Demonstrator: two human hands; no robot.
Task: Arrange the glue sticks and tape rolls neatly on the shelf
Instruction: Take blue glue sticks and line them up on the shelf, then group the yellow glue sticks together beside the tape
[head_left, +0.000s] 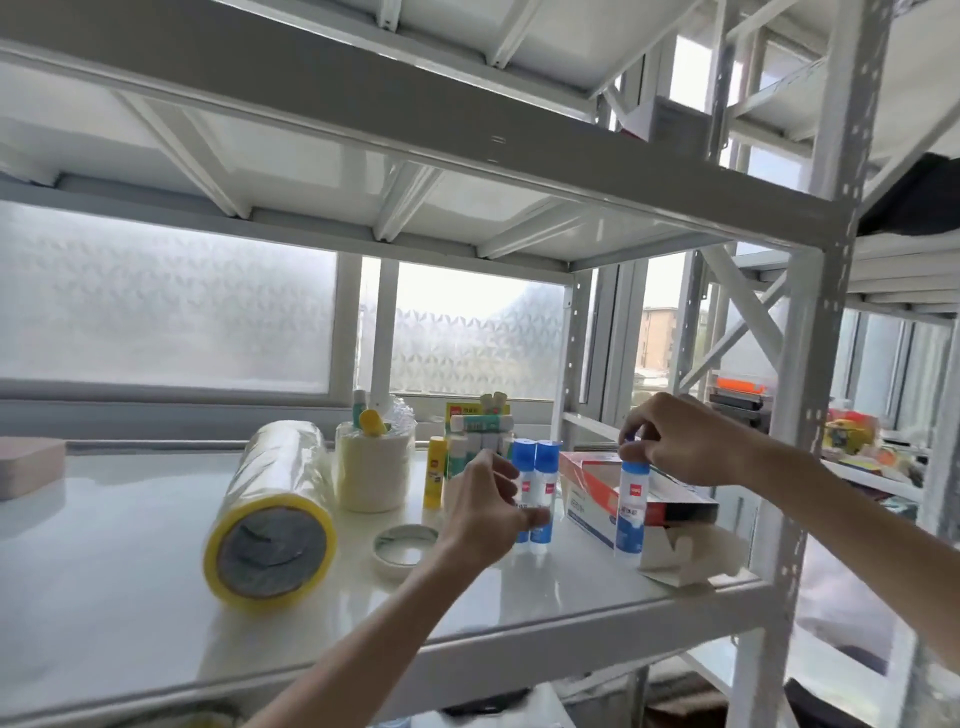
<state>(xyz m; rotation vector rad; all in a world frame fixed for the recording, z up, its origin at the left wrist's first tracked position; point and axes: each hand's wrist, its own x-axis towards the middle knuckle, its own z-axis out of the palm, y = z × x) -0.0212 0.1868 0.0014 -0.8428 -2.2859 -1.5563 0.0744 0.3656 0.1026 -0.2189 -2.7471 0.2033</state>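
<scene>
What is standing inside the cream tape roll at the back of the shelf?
From the cream tape roll rise a yellow-capped stick, a green-capped one and crinkled clear plastic. The roll's wall hides their lower parts.

Light: bright daylight through the frosted window panes (166, 296) at the back.
Glare: the white shelf surface (130, 582) shines with pale reflections.
Blur: left hand (483, 512) smeared; lower right of the frame soft.
Distortion: shelf beams bow toward the edges.
</scene>
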